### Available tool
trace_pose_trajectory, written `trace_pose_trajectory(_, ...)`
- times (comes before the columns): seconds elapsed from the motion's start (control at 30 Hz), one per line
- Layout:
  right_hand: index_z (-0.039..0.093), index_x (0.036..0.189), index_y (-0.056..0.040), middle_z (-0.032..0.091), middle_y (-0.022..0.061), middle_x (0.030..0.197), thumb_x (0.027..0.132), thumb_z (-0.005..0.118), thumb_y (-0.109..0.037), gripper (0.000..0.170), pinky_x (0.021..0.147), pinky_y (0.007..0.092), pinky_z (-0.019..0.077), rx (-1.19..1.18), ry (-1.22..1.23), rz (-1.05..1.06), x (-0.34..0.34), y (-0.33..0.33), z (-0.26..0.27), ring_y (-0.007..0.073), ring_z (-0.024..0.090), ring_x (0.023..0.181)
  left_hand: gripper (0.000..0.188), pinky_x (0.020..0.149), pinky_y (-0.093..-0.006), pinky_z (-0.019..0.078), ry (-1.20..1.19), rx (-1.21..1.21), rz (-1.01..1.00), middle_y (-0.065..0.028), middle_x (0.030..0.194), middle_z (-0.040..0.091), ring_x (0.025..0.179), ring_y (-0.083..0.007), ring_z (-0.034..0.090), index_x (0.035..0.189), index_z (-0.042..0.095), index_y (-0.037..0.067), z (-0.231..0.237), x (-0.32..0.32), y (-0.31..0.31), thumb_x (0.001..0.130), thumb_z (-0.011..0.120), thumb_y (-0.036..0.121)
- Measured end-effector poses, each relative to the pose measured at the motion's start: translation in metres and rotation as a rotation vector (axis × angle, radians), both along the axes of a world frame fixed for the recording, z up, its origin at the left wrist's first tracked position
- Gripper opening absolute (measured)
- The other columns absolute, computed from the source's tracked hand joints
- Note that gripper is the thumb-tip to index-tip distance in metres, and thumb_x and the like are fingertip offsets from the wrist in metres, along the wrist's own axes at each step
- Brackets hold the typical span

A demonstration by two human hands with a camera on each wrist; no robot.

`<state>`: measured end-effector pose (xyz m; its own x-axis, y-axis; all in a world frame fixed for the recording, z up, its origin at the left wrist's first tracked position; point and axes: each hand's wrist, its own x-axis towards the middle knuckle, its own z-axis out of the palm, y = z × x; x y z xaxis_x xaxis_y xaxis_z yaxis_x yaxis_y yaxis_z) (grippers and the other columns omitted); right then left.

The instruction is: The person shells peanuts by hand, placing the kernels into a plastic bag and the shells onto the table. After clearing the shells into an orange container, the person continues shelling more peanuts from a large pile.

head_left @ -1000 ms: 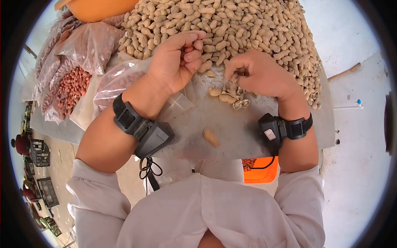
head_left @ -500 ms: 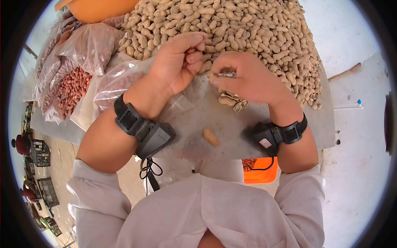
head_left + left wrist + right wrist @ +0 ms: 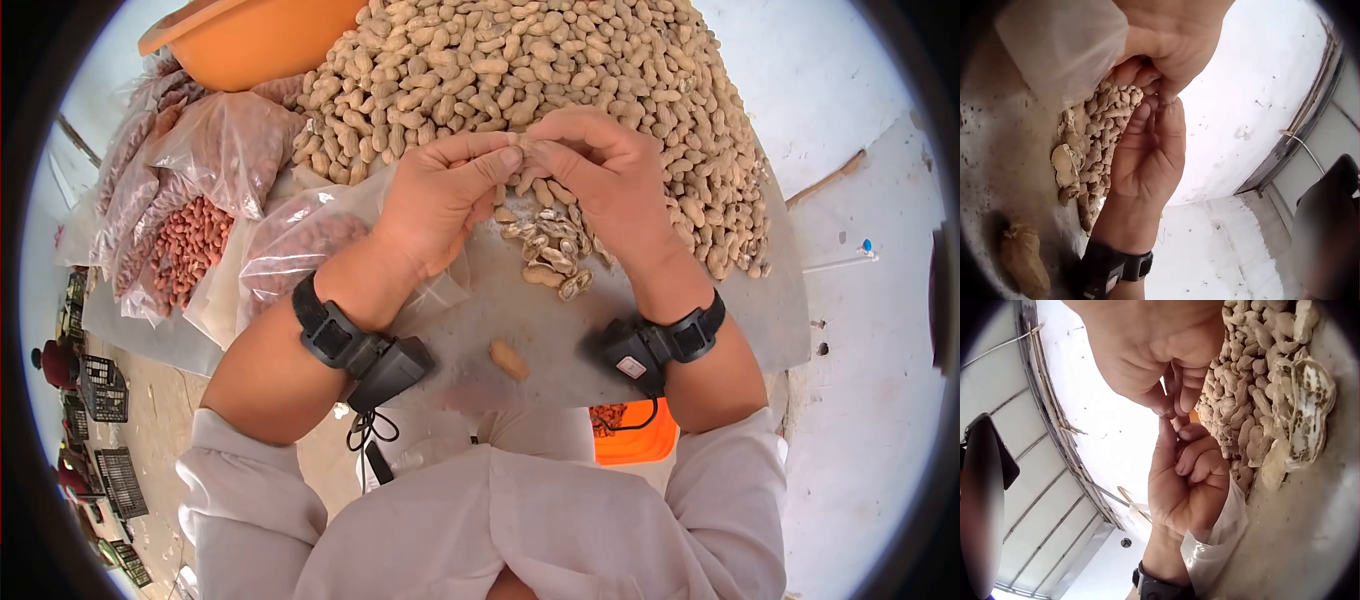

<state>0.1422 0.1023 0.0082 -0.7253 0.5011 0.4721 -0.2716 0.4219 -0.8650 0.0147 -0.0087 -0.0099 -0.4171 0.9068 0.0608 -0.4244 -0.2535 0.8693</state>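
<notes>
My left hand (image 3: 435, 200) and right hand (image 3: 625, 190) meet fingertip to fingertip at the near edge of the peanut heap (image 3: 580, 70). Thumbs and forefingers of both pinch a small tan peanut (image 3: 518, 141), mostly hidden by the fingertips. The left hand's other fingers (image 3: 1194, 456) curl in toward the palm. Just below the hands, split peanut shells (image 3: 550, 240) lie in a small pile; one open half shell (image 3: 1310, 409) shows its pale inside in the right wrist view. A single whole peanut (image 3: 509, 360) lies nearer the table's front edge.
Clear plastic bags (image 3: 225, 150) of red kernels (image 3: 190, 245) stand at the left, one reaching under my left forearm. Behind them is an orange basin (image 3: 260, 45). An orange tub (image 3: 640, 440) sits below the table's front edge (image 3: 460, 395). Black crates (image 3: 120, 480) stand on the floor at left.
The right hand has moved from over the shells up to the left hand, leaving more shells in the pile. The left hand has turned and brought its thumb and forefinger to the right hand's fingertips.
</notes>
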Motion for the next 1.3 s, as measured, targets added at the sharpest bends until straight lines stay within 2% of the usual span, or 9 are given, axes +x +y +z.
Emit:
trace_pose_trajectory(0.17,0.063,0.088,0.0005,0.063,0.0024,0.08,0.078,0.063,0.0,0.01,0.061,0.02,0.046,0.015,0.012,-0.073,-0.001,-0.006,0.0,0.0073,0.057,0.069,0.023,0.047,-0.0184,0.0327,0.075,-0.01,0.008,0.0,0.069,0.056,0.054,-0.0057,0.042,0.102,0.063,-0.003,-0.002,0.0,-0.001,0.083,0.064,0.011)
trace_pose_trajectory(0.37,0.063,0.095,0.0023,0.062,0.003,0.077,0.078,0.063,-0.001,0.017,0.058,0.0207,0.0467,0.031,-0.027,-0.025,-0.001,-0.004,-0.002,0.0059,0.056,0.066,0.024,0.047,-0.0181,0.0322,0.134,0.029,0.021,0.0006,0.07,0.056,0.055,-0.0046,0.042,0.102,0.063,-0.003,-0.003,0.0,-0.001,0.084,0.063,0.012)
trace_pose_trajectory(0.47,0.064,0.099,0.0002,0.061,0.0018,0.076,0.078,0.063,-0.002,0.021,0.056,0.0202,0.0458,-0.13,-0.1,0.098,0.0,-0.005,0.0,0.0055,0.054,0.064,0.023,0.047,-0.0179,0.0317,0.142,0.029,0.003,0.0007,0.071,0.057,0.055,-0.004,0.042,0.102,0.063,-0.003,-0.002,0.0,-0.002,0.085,0.062,0.012)
trace_pose_trajectory(0.77,0.065,0.099,0.0011,0.061,0.0014,0.076,0.08,0.064,-0.006,0.02,0.059,0.0196,0.0433,0.177,-0.091,0.008,0.004,-0.004,0.005,0.0054,0.053,0.066,0.021,0.047,-0.0182,0.0304,0.043,0.08,-0.06,0.0006,0.072,0.057,0.054,-0.0043,0.041,0.1,0.064,-0.002,0.001,0.0,-0.003,0.084,0.063,0.011)
trace_pose_trajectory(0.87,0.065,0.097,0.0006,0.061,0.0014,0.076,0.08,0.064,-0.007,0.019,0.058,0.0203,0.0429,-0.133,-0.009,0.055,0.002,-0.007,0.003,0.0059,0.052,0.066,0.019,0.047,-0.0185,0.0312,0.019,0.06,-0.056,0.0003,0.072,0.058,0.054,-0.0046,0.042,0.1,0.064,-0.002,-0.002,0.001,-0.002,0.083,0.064,0.008)
trace_pose_trajectory(0.97,0.064,0.096,0.0011,0.06,0.0027,0.077,0.082,0.062,-0.008,0.017,0.058,0.0201,0.0432,-0.042,-0.036,0.025,0.0,-0.006,0.0,0.0072,0.053,0.065,0.019,0.046,-0.0185,0.0315,0.027,0.044,-0.051,0.0,0.073,0.058,0.054,-0.0048,0.042,0.1,0.063,-0.002,-0.003,0.001,-0.001,0.083,0.064,0.007)
trace_pose_trajectory(1.07,0.061,0.095,0.0011,0.059,0.0022,0.077,0.085,0.059,-0.008,0.014,0.059,0.0208,0.0436,0.201,0.091,-0.025,-0.005,-0.001,-0.005,0.0079,0.054,0.065,0.023,0.046,-0.0179,0.0309,0.013,0.054,0.005,0.0004,0.073,0.057,0.053,-0.0046,0.041,0.104,0.062,-0.002,-0.005,0.001,0.003,0.083,0.064,0.008)
trace_pose_trajectory(1.17,0.056,0.09,-0.0001,0.057,0.0044,0.076,0.085,0.056,-0.008,0.009,0.06,0.0251,0.0441,0.005,-0.069,0.042,0.002,-0.006,0.003,0.0136,0.055,0.066,0.029,0.046,-0.017,0.0299,0.024,0.083,-0.011,0.0017,0.073,0.056,0.053,-0.004,0.038,0.11,0.06,-0.001,-0.005,0.002,0.001,0.083,0.064,0.01)
trace_pose_trajectory(1.3,0.052,0.085,-0.0012,0.057,0.0114,0.075,0.084,0.053,-0.01,0.009,0.061,0.0326,0.0443,0.341,-0.179,-0.052,0.001,-0.009,0.003,0.0257,0.055,0.066,0.035,0.046,-0.0164,0.0292,0.093,0.065,-0.073,0.0036,0.071,0.054,0.054,-0.0031,0.036,0.115,0.058,0.0,0.0,0.008,-0.002,0.083,0.065,0.013)
